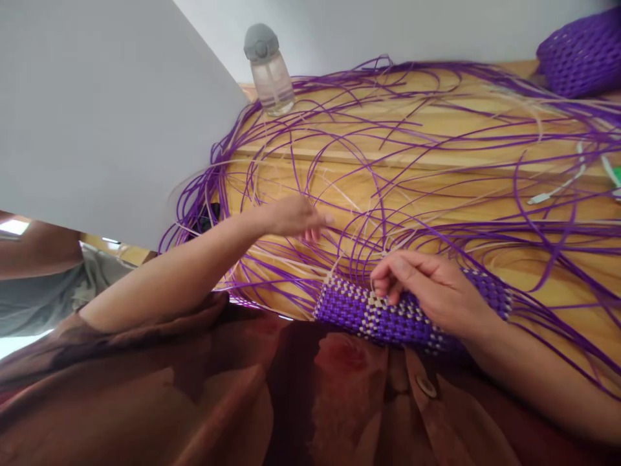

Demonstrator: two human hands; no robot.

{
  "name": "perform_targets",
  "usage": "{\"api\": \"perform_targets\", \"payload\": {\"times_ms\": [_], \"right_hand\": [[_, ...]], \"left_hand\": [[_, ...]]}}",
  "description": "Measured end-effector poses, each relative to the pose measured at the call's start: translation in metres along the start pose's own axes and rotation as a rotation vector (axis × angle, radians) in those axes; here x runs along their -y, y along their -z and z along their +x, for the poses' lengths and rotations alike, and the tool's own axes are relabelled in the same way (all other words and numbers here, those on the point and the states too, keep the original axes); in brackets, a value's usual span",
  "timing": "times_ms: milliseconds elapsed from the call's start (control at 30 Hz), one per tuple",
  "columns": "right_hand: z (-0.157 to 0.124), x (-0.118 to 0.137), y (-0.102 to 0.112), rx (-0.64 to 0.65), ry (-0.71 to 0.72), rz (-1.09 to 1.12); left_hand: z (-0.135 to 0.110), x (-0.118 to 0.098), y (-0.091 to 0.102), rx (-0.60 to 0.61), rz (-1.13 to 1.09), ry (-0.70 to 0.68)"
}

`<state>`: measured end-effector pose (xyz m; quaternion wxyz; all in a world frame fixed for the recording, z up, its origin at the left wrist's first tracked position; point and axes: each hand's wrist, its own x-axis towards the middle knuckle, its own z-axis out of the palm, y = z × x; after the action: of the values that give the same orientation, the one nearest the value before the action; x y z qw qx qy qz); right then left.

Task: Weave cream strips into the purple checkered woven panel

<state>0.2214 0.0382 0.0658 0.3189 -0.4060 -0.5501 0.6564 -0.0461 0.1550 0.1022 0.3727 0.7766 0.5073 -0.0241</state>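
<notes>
A woven strip-work piece (344, 309), purple with cream checks, lies along the near edge of the table against my clothing. Long loose purple and cream strips fan out from its edges. My right hand (427, 285) is over the middle of the weave, its fingers curled in and the thumb pressed to them. A thin cream strip (372, 283) shows at those fingertips. Farther left and away from the weave, my left hand (298, 217) hovers above the loose strips. Its index finger is stretched out and the others hang loosely bent, with nothing visible in them.
A clear bottle with a grey lid (272, 71) stands at the back left beside a grey panel (121, 116). A purple woven basket (579, 55) sits at the back right. A white cable (557, 188) lies among strips on the wooden table (436, 81). Another person's arm (39, 249) shows far left.
</notes>
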Motion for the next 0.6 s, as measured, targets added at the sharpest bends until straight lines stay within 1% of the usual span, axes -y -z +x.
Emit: {"api": "perform_targets", "payload": {"times_ms": [33, 67, 100, 133, 200, 300, 333, 400, 433, 467, 533, 600], "right_hand": [[-0.007, 0.003, 0.003, -0.048, 0.041, -0.02], [-0.014, 0.005, 0.005, -0.078, 0.083, -0.038], [-0.021, 0.007, 0.006, -0.087, 0.123, -0.056], [-0.028, 0.008, 0.006, -0.077, 0.16, -0.08], [-0.039, 0.006, 0.005, -0.008, 0.224, -0.153], [-0.046, -0.002, 0.003, 0.094, 0.288, -0.301], [-0.046, -0.005, 0.002, 0.104, 0.304, -0.339], [-0.045, -0.011, 0.002, 0.079, 0.322, -0.38], [-0.043, -0.014, 0.002, 0.058, 0.324, -0.381], [-0.042, -0.017, 0.002, 0.037, 0.318, -0.371], [-0.037, -0.024, 0.003, -0.018, 0.263, -0.334], [-0.032, -0.03, 0.003, -0.08, 0.166, -0.272]], "left_hand": [[-0.008, -0.008, -0.015, 0.217, -0.053, -0.063], [-0.015, -0.014, -0.028, 0.336, -0.085, -0.127], [-0.02, -0.018, -0.038, 0.403, -0.124, -0.168], [-0.023, -0.019, -0.045, 0.433, -0.187, -0.191], [-0.024, -0.017, -0.053, 0.453, -0.335, -0.202], [-0.016, -0.01, -0.062, 0.502, -0.557, -0.134], [-0.012, -0.009, -0.065, 0.539, -0.618, -0.122], [-0.006, -0.01, -0.074, 0.607, -0.685, -0.139], [-0.004, -0.012, -0.08, 0.616, -0.686, -0.155], [-0.003, -0.014, -0.085, 0.588, -0.669, -0.166], [-0.002, -0.018, -0.094, 0.466, -0.621, -0.206], [-0.002, -0.021, -0.101, 0.334, -0.561, -0.287]]}}
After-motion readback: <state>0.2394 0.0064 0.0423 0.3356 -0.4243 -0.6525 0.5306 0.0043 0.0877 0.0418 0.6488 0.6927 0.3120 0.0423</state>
